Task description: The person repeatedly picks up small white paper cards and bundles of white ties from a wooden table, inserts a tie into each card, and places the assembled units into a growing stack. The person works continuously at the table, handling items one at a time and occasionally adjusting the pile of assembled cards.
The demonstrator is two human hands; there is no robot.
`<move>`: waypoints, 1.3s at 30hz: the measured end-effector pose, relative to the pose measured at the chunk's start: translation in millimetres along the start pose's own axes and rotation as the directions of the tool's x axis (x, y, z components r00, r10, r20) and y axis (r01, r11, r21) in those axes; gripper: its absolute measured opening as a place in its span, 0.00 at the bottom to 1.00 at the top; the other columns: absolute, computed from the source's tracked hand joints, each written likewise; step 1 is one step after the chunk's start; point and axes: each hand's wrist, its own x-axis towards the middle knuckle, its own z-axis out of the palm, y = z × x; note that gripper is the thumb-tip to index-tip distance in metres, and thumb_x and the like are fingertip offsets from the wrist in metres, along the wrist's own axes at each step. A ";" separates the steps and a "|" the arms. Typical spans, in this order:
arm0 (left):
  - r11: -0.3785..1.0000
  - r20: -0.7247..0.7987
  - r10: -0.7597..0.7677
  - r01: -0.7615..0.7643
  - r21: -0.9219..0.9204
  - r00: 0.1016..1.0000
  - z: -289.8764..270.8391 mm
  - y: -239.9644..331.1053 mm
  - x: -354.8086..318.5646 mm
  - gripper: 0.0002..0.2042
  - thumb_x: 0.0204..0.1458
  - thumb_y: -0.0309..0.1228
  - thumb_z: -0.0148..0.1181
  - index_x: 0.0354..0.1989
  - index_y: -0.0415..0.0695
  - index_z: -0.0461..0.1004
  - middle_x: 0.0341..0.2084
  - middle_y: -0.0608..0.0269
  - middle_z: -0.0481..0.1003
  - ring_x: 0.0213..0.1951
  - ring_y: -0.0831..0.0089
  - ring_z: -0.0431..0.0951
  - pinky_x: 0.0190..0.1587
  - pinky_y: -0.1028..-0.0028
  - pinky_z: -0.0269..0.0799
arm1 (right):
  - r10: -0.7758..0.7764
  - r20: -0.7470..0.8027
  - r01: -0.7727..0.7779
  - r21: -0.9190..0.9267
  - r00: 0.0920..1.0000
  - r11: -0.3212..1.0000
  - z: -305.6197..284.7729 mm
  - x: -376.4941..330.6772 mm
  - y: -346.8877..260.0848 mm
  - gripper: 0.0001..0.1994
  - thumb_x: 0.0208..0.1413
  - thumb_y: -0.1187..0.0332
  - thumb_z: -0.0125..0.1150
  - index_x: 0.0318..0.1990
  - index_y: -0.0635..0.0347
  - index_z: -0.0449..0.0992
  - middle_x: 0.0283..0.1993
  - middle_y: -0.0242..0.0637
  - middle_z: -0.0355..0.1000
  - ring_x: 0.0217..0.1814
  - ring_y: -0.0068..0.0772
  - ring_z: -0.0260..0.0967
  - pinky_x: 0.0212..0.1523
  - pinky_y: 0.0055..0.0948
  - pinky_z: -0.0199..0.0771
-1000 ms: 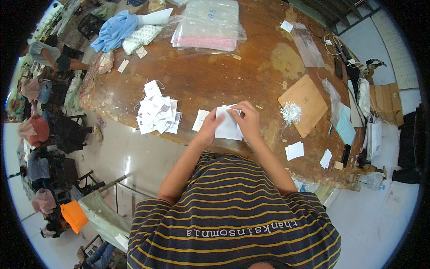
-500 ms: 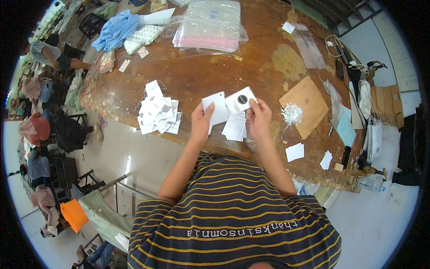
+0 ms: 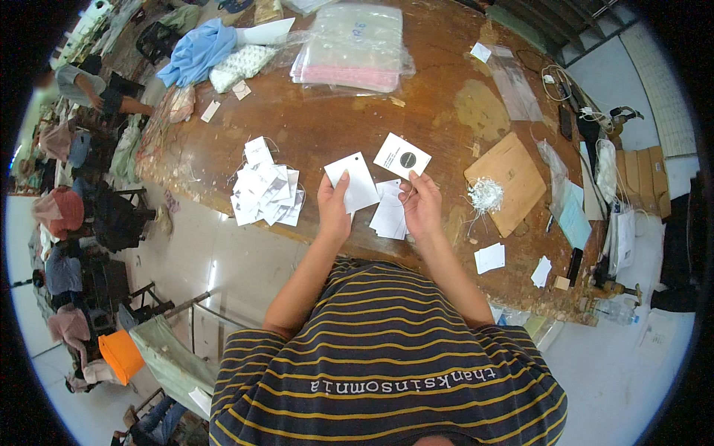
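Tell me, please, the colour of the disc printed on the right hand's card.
The disc is black, clearest in the head view.

**Worn brown wooden table (image 3: 327, 123), pretty loaded**

Scuffed, blotchy. Carrying a messy heap of white tags (image 3: 266, 187) on the left, fanned white cards (image 3: 387, 214) by the front edge, a brown sheet (image 3: 520, 175) over right, clear plastic bags (image 3: 353, 46) stacked far side, blue cloth (image 3: 196, 52) left of those.

Left card (image 3: 354, 184) white, one dark dot (image 3: 357, 157); right card (image 3: 392, 151) white — black disc (image 3: 408, 160). Table (image 3: 331, 126) brown, blotched paler. Shirt (image 3: 387, 334) dark, yellow-striped. Bags (image 3: 351, 46) clear — edge pink. Cloth (image 3: 197, 53) light blue.
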 end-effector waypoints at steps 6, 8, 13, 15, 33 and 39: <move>0.998 0.104 -0.061 0.058 0.031 0.993 9.8 -2.5 0.3 0.13 0.59 0.30 0.57 0.49 0.37 0.71 0.41 0.62 0.76 0.41 0.76 0.77 0.45 0.72 0.73 | 0.084 -0.002 -0.083 -0.103 0.996 0.991 6.1 -7.7 18.6 0.04 0.56 0.70 0.62 0.35 0.55 0.72 0.28 0.27 0.72 0.26 0.18 0.67 0.23 0.18 0.63; 0.987 0.058 -0.070 0.061 0.149 0.996 11.7 2.6 3.6 0.13 0.58 0.31 0.58 0.48 0.37 0.73 0.37 0.64 0.78 0.37 0.78 0.77 0.42 0.75 0.73 | 0.065 0.028 -0.059 -0.193 0.997 0.980 6.4 -7.8 18.0 0.04 0.56 0.70 0.63 0.35 0.56 0.74 0.26 0.26 0.70 0.25 0.16 0.65 0.23 0.17 0.61; 0.895 0.144 0.000 -0.064 0.442 0.990 5.9 25.5 7.7 0.12 0.58 0.31 0.58 0.45 0.36 0.74 0.36 0.65 0.77 0.36 0.81 0.75 0.41 0.77 0.71 | -0.033 0.162 0.118 -0.548 0.986 0.828 1.3 2.2 -8.4 0.07 0.57 0.73 0.60 0.41 0.63 0.75 0.27 0.28 0.71 0.24 0.16 0.63 0.22 0.18 0.59; 0.893 0.150 0.036 -0.099 0.439 0.988 7.2 28.3 7.2 0.11 0.58 0.31 0.58 0.45 0.36 0.73 0.36 0.64 0.77 0.38 0.80 0.74 0.42 0.77 0.71 | -0.044 0.246 0.183 -0.574 0.968 0.798 2.0 4.3 -12.2 0.07 0.58 0.72 0.60 0.41 0.65 0.75 0.26 0.28 0.70 0.22 0.15 0.60 0.22 0.17 0.58; 0.953 0.035 0.166 -0.169 0.252 0.986 30.1 22.6 2.1 0.09 0.58 0.29 0.58 0.44 0.37 0.71 0.36 0.65 0.76 0.37 0.81 0.74 0.40 0.77 0.71 | 0.025 0.173 0.020 -0.252 0.985 0.967 15.0 -14.0 9.4 0.08 0.58 0.71 0.60 0.43 0.64 0.74 0.27 0.30 0.71 0.25 0.18 0.65 0.23 0.18 0.60; 0.939 0.027 0.168 -0.168 0.299 0.985 29.9 24.3 1.0 0.09 0.58 0.29 0.58 0.43 0.37 0.72 0.36 0.65 0.76 0.36 0.81 0.74 0.40 0.78 0.70 | -0.011 0.190 0.101 -0.470 0.982 0.877 26.6 -16.1 2.9 0.08 0.57 0.71 0.61 0.42 0.63 0.75 0.27 0.27 0.72 0.26 0.15 0.65 0.24 0.17 0.61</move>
